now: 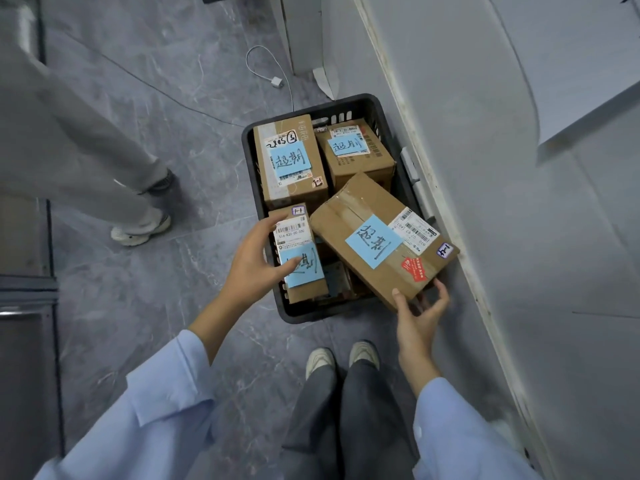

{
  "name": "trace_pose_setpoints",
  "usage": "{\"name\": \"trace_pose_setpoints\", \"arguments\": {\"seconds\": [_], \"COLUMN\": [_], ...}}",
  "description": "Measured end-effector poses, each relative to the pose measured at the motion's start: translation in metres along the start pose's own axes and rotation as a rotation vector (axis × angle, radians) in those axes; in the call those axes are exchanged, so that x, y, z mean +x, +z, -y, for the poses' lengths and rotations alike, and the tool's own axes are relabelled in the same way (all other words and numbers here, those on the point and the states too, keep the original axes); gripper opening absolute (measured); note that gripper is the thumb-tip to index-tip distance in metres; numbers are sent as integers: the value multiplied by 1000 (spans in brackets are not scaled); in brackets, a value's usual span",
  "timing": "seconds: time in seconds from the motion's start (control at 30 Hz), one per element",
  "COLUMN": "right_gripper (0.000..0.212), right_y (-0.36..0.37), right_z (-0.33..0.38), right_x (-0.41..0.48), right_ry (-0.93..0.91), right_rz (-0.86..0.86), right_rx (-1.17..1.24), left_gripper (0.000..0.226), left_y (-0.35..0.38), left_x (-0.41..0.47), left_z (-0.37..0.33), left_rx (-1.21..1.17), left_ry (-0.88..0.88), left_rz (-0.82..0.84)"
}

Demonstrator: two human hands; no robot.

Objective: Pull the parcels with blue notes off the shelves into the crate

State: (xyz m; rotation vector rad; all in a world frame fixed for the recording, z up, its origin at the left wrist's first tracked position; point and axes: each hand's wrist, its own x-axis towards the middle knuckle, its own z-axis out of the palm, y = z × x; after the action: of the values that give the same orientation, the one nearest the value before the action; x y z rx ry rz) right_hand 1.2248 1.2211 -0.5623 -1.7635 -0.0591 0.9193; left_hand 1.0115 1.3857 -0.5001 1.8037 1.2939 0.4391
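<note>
A black crate (301,315) sits on the grey floor, just beside a white panel (485,168) on the right. It holds four parcels, each with a blue note on top. The left hand (254,258) grips the small parcel (294,232) at the crate's near left, thumb across its note. The right hand (417,317) pinches the near corner of the big parcel (377,216), which lies tilted over the near right rim. Two more parcels (289,188) fill the far half. Farther left stands another person's shoe (138,232).
</note>
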Motion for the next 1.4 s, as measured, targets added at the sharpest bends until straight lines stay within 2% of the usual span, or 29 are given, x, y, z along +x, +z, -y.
{"name": "trace_pose_setpoints", "arguments": {"seconds": [0.23,0.5,0.67,0.8,0.93,1.07,1.2,1.4], "right_gripper": [79,99,98,96,91,80,67,62], "right_y": [21,42,36,13,-13,-27,-32,-25], "right_z": [-17,-30,-30,-26,-7,12,19,23], "right_x": [-7,-8,-3,0,12,35,54,62], "right_ry": [-17,17,80,-97,-420,-636,-668,-624], "right_rz": [-86,-19,15,12,36,149,277,314], "right_rx": [58,-16,-89,-231,-444,-702,-767,-702], "left_gripper": [66,67,67,68,68,67,68,69], "left_y": [-2,0,4,7,7,8,10,11], "left_x": [-7,-13,-18,-24,-26,-30,-35,-37], "left_z": [7,9,5,4,2,0,0,0], "left_rx": [-4,19,32,34,35,28,31,30], "left_ry": [-26,-35,-35,-44,-43,-47,-51,-66], "left_rz": [-3,1,8,12,1,-16,-34,-55]}}
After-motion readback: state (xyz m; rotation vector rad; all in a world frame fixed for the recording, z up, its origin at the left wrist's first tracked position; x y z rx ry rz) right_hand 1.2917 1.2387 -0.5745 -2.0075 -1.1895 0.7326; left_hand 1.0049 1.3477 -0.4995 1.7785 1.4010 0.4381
